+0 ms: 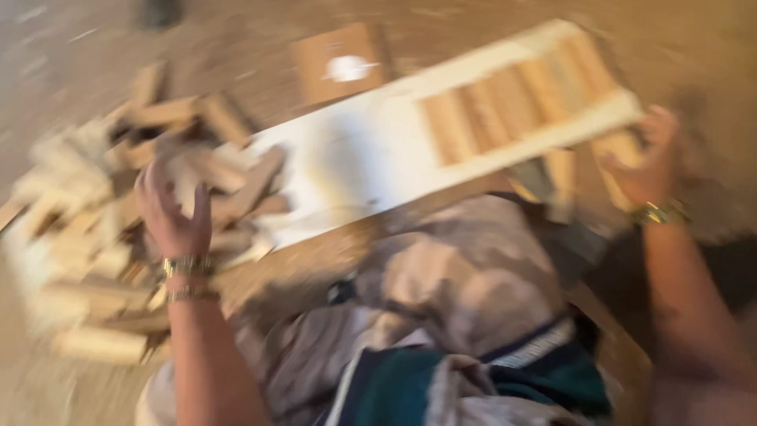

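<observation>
Heavy motion blur throughout. Left hand [172, 211] over a loose pile of small wooden blocks [87, 260] on the floor, fingers spread, touching the top pieces; grip on any one block unclear. Right hand [648, 162] at the far end of a long pale wooden frame [441, 134] with slats, fingers curled around its edge. Frame lying diagonally just beside the pile, above the lap. Cardboard piece [341, 61] beyond it.
</observation>
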A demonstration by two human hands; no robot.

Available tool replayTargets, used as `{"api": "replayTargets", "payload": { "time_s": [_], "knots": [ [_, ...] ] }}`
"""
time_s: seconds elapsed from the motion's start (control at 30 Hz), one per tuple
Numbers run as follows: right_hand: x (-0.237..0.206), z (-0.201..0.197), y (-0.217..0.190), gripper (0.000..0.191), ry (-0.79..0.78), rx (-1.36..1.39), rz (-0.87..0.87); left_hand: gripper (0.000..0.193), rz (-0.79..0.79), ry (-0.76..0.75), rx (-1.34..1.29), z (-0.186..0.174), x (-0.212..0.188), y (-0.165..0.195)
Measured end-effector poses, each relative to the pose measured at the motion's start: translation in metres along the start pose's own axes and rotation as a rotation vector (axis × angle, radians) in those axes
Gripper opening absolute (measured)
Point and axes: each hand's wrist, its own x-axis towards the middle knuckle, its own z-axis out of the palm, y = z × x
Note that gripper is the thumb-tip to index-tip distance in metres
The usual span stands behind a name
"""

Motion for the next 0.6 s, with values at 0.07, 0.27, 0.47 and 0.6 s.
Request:
{"api": "replayTargets", "payload": {
  "time_s": [0.07,0.27,0.47,0.6],
  "knots": [
    [0.013,0.008,-0.046,0.087,-0.016,0.033,-0.127,0.054,-0.084,0.041,-0.014,-0.033,0.008,-0.030],
    [0.032,0.073,-0.211,0.078,-0.058,0.224,-0.574,0.030,-0.290,0.168,0.144,-0.064,-0.021,-0.115],
    [-0.021,0.151,-0.388,0.079,-0.235,0.401,-0.769,0.037,-0.039,-0.162,0.205,-0.013,-0.025,-0.115],
    [-0.057,0.183,-0.454,0.072,-0.363,0.319,-0.815,0.022,-0.125,-0.566,0.562,0.034,-0.028,-0.066]
  ]
}}
